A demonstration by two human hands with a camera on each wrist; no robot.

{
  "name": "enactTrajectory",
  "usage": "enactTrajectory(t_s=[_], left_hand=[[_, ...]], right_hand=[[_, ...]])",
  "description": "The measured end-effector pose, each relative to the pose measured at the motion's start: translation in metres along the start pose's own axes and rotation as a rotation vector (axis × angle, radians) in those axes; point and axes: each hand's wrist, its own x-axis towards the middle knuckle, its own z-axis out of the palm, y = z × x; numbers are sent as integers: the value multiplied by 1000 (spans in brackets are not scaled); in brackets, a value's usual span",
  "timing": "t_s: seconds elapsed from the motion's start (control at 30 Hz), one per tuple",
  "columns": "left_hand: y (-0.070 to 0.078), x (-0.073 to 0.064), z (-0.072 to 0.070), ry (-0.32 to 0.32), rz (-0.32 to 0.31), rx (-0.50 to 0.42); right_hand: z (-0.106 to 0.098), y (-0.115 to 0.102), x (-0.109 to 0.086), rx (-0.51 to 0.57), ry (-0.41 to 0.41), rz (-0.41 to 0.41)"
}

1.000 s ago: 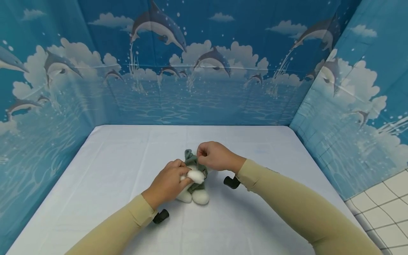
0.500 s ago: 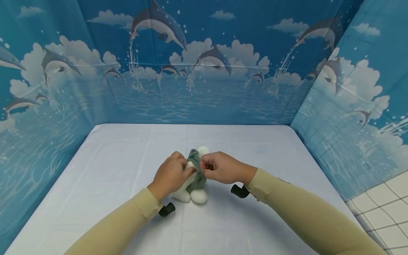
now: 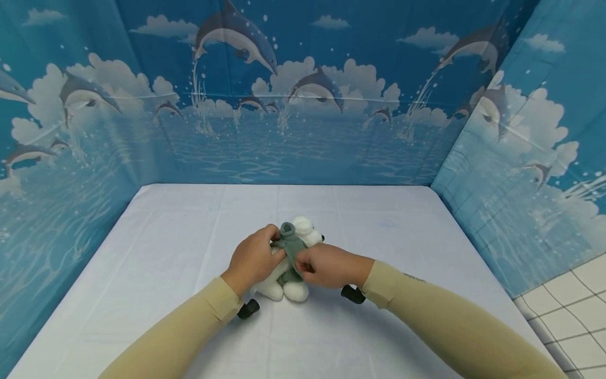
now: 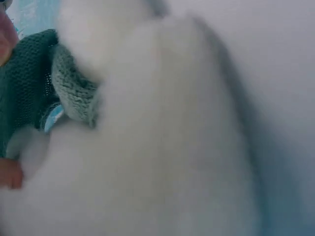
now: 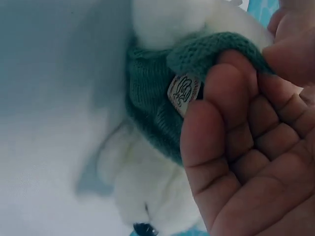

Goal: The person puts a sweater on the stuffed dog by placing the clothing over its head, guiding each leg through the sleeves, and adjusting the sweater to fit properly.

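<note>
A white plush animal (image 3: pixel 271 288) with a dark nose sits upright on the table, its head turned right. It has a green knitted sweater (image 3: pixel 291 246), and a pale printed patch (image 5: pixel 183 91) shows on the knit in the right wrist view. My left hand (image 3: pixel 254 259) grips the sweater's left side, its thumb against a white paw (image 4: pixel 34 150) in the left wrist view. On the other side, my right hand (image 3: pixel 333 266) pinches the sweater's rolled edge (image 5: pixel 224 44) between thumb and curled fingers. A rolled green opening (image 3: pixel 287 228) stands up beside the head.
The white-covered table (image 3: pixel 189 221) lies under the toy. A blue dolphin-print curtain (image 3: pixel 303 142) rises behind and along the sides. Black wrist cameras (image 3: pixel 353 295) hang below both cuffs. White tiles (image 3: pixel 568 316) show at the lower right.
My right hand has come down from the toy's neck to the sweater's lower side, uncovering the head. My left hand has shifted from the white paw to the knit, and the toy has turned.
</note>
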Motion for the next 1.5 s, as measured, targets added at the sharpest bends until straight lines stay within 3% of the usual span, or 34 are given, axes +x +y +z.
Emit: enactTrajectory(t_s=[0.1,0.23,0.33,0.57,0.83,0.97,1.13,1.23,1.37,1.5], left_hand=[[-1,-1,2,11,46,38],[-2,-3,3,13,93,56],[-4,-4,3,14,118,76],[-7,-3,3,58,98,86],[-7,-2,4,66,89,97],[-9,-2,5,63,86,92],[-11,-1,4,73,130,92],[-13,-1,4,78,148,93],[-13,-1,5,73,101,86],[-12,0,5,79,47,92]], right_hand=[[-4,6,3,5,59,32],[-8,13,9,-39,235,122],[-6,13,14,-86,283,203],[8,7,20,-144,300,283],[22,3,17,-224,234,178],[20,4,16,-199,212,150],[10,8,19,-77,310,185],[8,10,24,-82,354,196],[14,9,30,-132,319,198],[20,5,31,-169,232,164]])
